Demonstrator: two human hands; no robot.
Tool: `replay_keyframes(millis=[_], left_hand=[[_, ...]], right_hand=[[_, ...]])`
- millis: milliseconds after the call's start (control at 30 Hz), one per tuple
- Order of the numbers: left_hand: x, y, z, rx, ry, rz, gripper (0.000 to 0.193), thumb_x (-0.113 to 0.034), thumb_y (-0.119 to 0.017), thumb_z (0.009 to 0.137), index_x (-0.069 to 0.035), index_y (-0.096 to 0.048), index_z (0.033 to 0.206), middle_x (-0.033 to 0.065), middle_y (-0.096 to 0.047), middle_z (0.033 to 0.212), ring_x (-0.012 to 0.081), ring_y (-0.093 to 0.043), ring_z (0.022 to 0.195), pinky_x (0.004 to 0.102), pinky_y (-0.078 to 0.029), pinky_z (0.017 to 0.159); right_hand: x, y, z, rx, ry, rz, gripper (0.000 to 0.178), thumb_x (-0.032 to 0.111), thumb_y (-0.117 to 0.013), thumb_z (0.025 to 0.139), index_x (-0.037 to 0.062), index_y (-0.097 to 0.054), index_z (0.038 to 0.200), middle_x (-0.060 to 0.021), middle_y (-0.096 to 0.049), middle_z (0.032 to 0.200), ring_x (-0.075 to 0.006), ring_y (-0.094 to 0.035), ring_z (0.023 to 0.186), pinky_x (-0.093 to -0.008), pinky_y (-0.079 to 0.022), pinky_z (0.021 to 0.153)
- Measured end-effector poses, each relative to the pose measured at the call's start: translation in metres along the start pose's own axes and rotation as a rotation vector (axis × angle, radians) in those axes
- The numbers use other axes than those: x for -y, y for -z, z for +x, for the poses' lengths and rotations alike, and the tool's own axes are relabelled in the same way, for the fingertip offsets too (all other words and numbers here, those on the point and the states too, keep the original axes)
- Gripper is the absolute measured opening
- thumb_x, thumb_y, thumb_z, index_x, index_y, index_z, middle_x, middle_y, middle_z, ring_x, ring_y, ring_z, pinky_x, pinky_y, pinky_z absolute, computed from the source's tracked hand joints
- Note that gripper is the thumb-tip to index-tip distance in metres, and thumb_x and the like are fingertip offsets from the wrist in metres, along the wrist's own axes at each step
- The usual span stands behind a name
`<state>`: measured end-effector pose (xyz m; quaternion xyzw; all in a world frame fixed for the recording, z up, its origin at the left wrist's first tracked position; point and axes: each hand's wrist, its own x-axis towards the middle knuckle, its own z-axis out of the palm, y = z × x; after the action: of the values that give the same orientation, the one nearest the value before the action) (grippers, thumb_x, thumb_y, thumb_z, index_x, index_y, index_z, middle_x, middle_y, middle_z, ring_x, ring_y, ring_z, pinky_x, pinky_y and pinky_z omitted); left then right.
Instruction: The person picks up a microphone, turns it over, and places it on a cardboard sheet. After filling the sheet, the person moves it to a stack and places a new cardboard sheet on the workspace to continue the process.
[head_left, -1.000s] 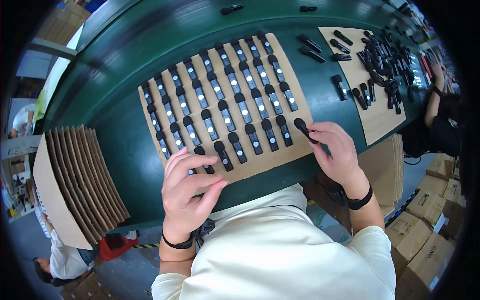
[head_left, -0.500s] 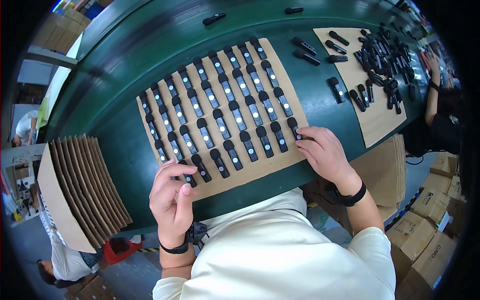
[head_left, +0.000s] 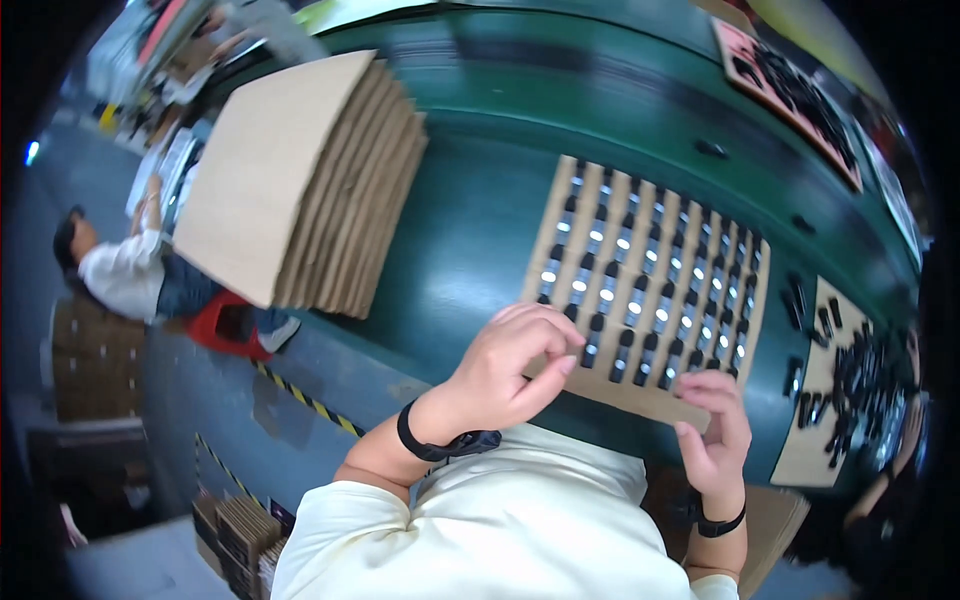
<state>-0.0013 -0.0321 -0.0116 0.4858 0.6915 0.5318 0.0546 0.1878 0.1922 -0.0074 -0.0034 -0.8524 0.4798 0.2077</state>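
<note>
Rows of small black microphones (head_left: 640,300) with dark rounded heads and pale round spots lie on a flat cardboard sheet (head_left: 625,395) on the green table. My left hand (head_left: 510,365) hovers at the sheet's near left corner, its thumb and forefinger curved but apart. Just beyond those fingertips is the microphone at the near row's left end (head_left: 591,345). At the near edge of the sheet, my right hand (head_left: 718,435) has its fingers bent and its thumb apart from them. Neither hand shows anything held.
A thick stack of cardboard sheets (head_left: 270,170) stands left on the table (head_left: 460,220). To the right, another cardboard sheet (head_left: 800,445) bears a heap of black microphones (head_left: 860,385). A pink tray (head_left: 735,50) sits far right. A person (head_left: 125,270) is at the left.
The view has swung left, so the sheet of microphones appears further right. My right hand has left the microphone at the near row's right end and come closer to my left hand.
</note>
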Motion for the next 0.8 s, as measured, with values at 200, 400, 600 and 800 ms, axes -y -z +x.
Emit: replay_keyframes(millis=[200,400,600,800], left_hand=[[-0.005,0.051,-0.055,-0.184,0.097,0.015,0.008,-0.002,-0.061,0.086,-0.004,-0.054,0.088,0.0133,-0.067,0.096,0.0227,-0.063,0.087,0.0365,-0.049,0.082],[-0.012,0.149,-0.122,-0.619,0.217,0.050,0.018,-0.015,-0.058,0.096,-0.003,-0.059,0.081,0.0070,-0.067,0.091,0.0114,-0.059,0.079,0.0248,-0.045,0.069],[0.024,0.289,-0.160,-1.011,0.357,-0.116,0.030,-0.029,-0.052,0.101,-0.004,-0.062,0.088,0.0047,-0.067,0.085,0.0095,-0.059,0.074,0.0242,-0.048,0.069],[0.062,0.408,-0.153,-1.109,0.551,-0.258,0.022,-0.029,-0.058,0.098,-0.007,-0.060,0.100,0.0038,-0.066,0.091,0.0104,-0.060,0.076,0.0265,-0.051,0.070]], right_hand=[[0.056,-0.076,0.078,0.365,-0.250,0.740,0.031,0.004,-0.063,0.089,-0.0005,-0.054,0.118,-0.0145,-0.059,0.112,-0.0181,-0.061,0.089,-0.0298,-0.051,0.081],[0.088,-0.143,0.172,0.649,-0.432,0.931,0.031,0.008,-0.058,0.094,0.0017,-0.052,0.124,-0.0088,-0.064,0.104,-0.0117,-0.061,0.080,-0.0244,-0.050,0.069],[0.086,-0.201,0.245,0.645,-0.583,0.927,0.030,0.014,-0.059,0.095,0.0038,-0.053,0.123,-0.0039,-0.064,0.096,-0.0096,-0.059,0.074,-0.0241,-0.049,0.063],[0.093,-0.224,0.269,0.581,-0.609,0.770,0.020,0.019,-0.058,0.096,0.0077,-0.056,0.113,-0.0016,-0.063,0.090,-0.0088,-0.057,0.070,-0.0232,-0.047,0.061]])
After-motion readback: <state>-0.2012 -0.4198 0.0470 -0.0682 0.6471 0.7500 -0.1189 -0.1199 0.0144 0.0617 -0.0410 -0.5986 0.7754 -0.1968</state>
